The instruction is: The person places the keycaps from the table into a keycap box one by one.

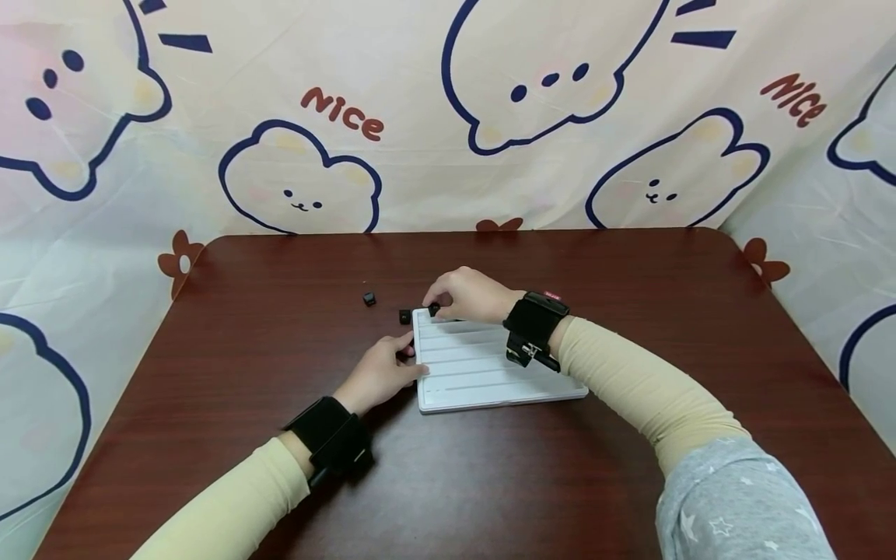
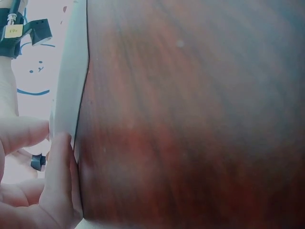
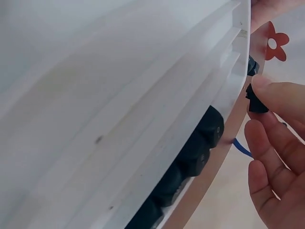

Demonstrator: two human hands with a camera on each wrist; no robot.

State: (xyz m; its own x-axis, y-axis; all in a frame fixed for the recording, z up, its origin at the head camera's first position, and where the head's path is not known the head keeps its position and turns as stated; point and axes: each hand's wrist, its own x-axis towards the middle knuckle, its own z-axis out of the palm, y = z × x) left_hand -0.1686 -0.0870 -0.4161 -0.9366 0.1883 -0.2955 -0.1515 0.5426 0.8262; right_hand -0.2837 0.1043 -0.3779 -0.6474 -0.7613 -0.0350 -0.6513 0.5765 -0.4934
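A white tray (image 1: pixel 469 365) with raised parallel ridges is held at its left edge by my left hand (image 1: pixel 385 369), the thumb over the rim and the fingers at the side. My right hand (image 1: pixel 476 295) is at the tray's far left corner. Between thumb and fingertip it pinches a small black keycap (image 3: pixel 257 100), just outside the rim in the right wrist view. Several black keycaps (image 3: pixel 195 155) sit side by side in the row along the tray's far edge; in the head view the right hand and wrist mostly hide that row.
Two loose black keycaps lie on the brown table (image 1: pixel 280 295): one keycap (image 1: pixel 404 316) right by the tray's far left corner, another keycap (image 1: pixel 369 299) farther left. A printed cloth (image 1: pixel 420 179) hangs behind the table and along its sides.
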